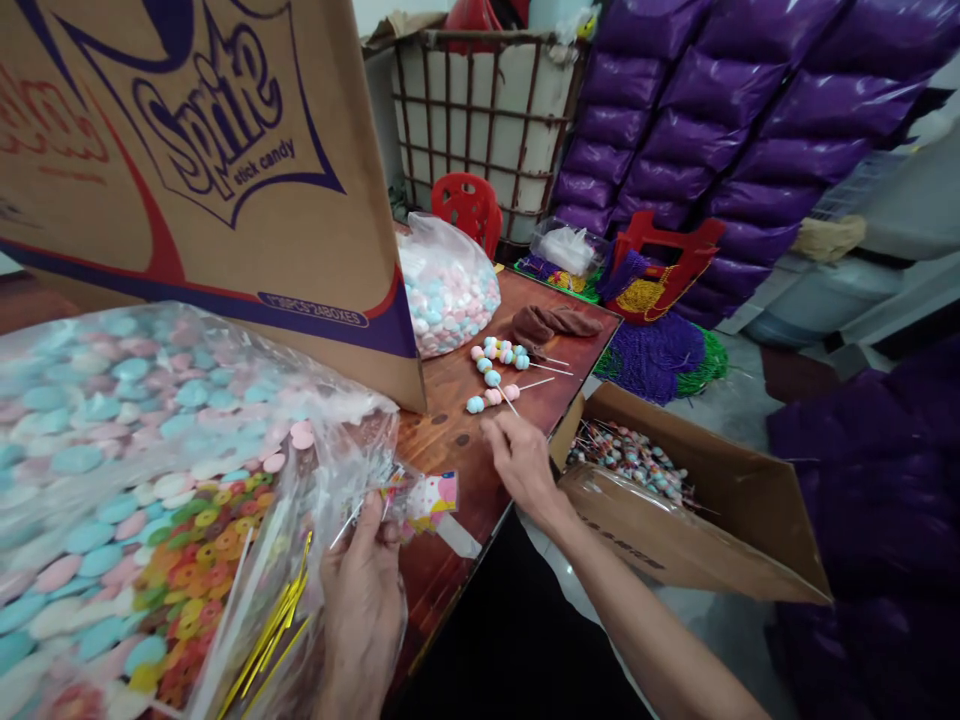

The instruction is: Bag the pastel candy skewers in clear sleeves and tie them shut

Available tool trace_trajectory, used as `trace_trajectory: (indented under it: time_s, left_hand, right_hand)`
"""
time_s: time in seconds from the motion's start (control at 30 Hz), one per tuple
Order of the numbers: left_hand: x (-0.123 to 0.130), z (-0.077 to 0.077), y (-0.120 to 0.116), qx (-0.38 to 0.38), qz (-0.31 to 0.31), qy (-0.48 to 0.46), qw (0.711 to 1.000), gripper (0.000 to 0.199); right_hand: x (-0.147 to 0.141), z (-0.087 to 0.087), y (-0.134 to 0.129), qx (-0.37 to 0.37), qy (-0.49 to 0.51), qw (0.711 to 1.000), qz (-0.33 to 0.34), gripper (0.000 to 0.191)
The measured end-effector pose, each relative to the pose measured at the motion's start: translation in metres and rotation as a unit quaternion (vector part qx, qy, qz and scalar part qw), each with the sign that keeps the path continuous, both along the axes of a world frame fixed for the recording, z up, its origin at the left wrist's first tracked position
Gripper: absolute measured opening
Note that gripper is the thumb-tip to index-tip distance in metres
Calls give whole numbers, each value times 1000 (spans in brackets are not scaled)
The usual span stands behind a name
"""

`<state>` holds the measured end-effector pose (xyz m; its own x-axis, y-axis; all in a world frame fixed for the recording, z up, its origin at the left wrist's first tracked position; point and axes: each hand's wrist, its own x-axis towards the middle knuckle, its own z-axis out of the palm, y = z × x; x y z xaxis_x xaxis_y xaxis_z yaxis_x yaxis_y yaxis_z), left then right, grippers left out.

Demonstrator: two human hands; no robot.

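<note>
My left hand (364, 590) is closed around a small clear plastic bag (431, 495) printed in pink, yellow and white. A thin white stick shows beside its thumb. Farther out over the table, my right hand (525, 465) has its fingers bent together at the lower end of the white stick of a marshmallow skewer (492, 379); the exact grip is partly hidden. More pink, blue and white marshmallow skewers (504, 352) lie just beyond it. By my left hand is a large clear bag of marshmallows (90, 430), with colourful gummy rings (202, 550) and gold twist ties (274, 630) near it.
A tall cardboard box (300, 270) stands on the wooden table (442, 440), beside another marshmallow bag (450, 285). A brown cloth (559, 322) lies near the far edge. Right of the table, an open carton (720, 450) holds many candy sticks. Purple packages (675, 110) are stacked behind.
</note>
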<state>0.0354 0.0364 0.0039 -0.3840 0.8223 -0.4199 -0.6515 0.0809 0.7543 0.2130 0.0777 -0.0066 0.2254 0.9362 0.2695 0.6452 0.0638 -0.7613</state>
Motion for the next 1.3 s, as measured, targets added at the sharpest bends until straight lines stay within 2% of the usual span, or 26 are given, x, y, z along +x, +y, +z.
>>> trace_trajectory:
  time_s: [0.07, 0.1, 0.17, 0.23, 0.3, 0.37, 0.4, 0.47, 0.53, 0.6, 0.73, 0.83, 0.97, 1.17, 1.3]
  left_hand:
    - [0, 1, 0, 0, -7, -8, 1000, 35]
    - [0, 2, 0, 0, -15, -15, 1000, 34]
    - [-1, 1, -1, 2, -32, -30, 999, 31]
    - [-2, -1, -1, 5, -38, -42, 998, 30]
    - [-3, -2, 0, 3, -37, -50, 998, 32]
    - [-2, -3, 0, 4, -33, -55, 998, 33]
    - [-2, -3, 0, 8, -31, -51, 998, 34]
    - [1, -2, -1, 25, -24, -25, 999, 33]
    - [3, 0, -3, 47, -30, 11, 998, 33]
    - [4, 2, -6, 57, -46, 29, 997, 32]
    - [2, 4, -7, 45, -43, 12, 998, 29]
    - [1, 5, -7, 44, -5, 7, 999, 28]
    - [6, 6, -7, 41, 26, 13, 999, 28]
    - [7, -1, -10, 45, -11, 23, 999, 31]
    - [6, -5, -6, 23, -1, -4, 1000, 31]
  right_hand:
    - [13, 1, 22, -12, -132, 987, -88, 27]
    - [18, 1, 31, -34, -176, 978, -109, 25]
    - [25, 0, 43, -65, -218, 966, -123, 24]
    - [24, 0, 43, -48, -204, 971, -115, 23]
    - [17, 0, 31, -14, -119, 991, -66, 24]
    - [3, 2, 12, -20, 44, 998, 27, 35]
    - [-5, 3, 1, -46, 140, 986, 80, 43]
    - [-22, 4, -18, -109, 303, 937, 138, 56]
    - [-36, 5, -32, -141, 385, 899, 153, 52]
    - [-44, 6, -38, -131, 419, 888, 137, 42]
    - [-43, 9, -42, -96, 403, 903, 114, 33]
    - [-42, 9, -46, -91, 371, 918, 109, 36]
    - [-49, 2, -51, -81, 379, 918, 83, 45]
    - [-49, -9, -48, -68, 362, 927, 63, 54]
    - [-44, -14, -48, -66, 334, 937, 77, 55]
